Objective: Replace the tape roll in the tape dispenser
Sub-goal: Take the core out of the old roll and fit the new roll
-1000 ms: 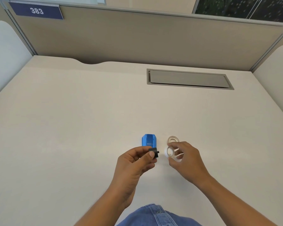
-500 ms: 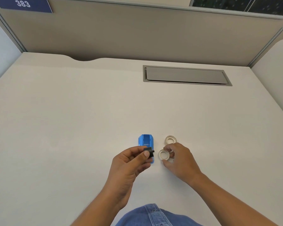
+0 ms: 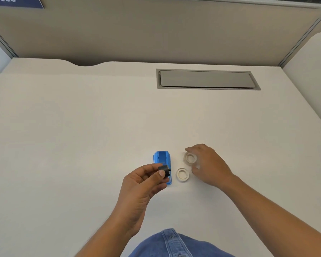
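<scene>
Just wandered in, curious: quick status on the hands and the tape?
Left hand pinching black spool. Right hand closing on clear tape roll. Blue dispenser lying on desk, white ring beside it. Nothing in the way.

Off-white desk point(image 3: 82, 127), grey cubicle partition point(image 3: 156, 34) behind

light: bright, even | shadows: faint, soft | edges: wide-angle bowing | focus: slightly soft
</scene>
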